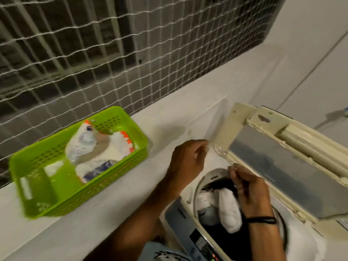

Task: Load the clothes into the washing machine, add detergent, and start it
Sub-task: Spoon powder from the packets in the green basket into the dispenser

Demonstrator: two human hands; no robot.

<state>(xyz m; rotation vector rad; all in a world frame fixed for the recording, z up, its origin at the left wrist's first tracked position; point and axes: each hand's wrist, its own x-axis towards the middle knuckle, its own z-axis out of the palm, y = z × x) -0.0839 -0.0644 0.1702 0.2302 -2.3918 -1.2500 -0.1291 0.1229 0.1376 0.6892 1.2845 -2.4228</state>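
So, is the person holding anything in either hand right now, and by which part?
It cannot be told. The left hand and right hand both look curled as if pinching above the washing machine, but nothing clear shows in them.

Basket (94, 193) on the bench (131, 194), left, bags (88, 146) in it; washer (188, 223) to its right, lid (282, 166) up behind, clothes (227, 210) inside; net (94, 53) behind the bench.

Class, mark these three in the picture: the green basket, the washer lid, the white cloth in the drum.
green basket (105, 183): head view, near side wall.
washer lid (278, 166): head view, grey window panel.
white cloth (228, 210): head view, middle of the long piece.
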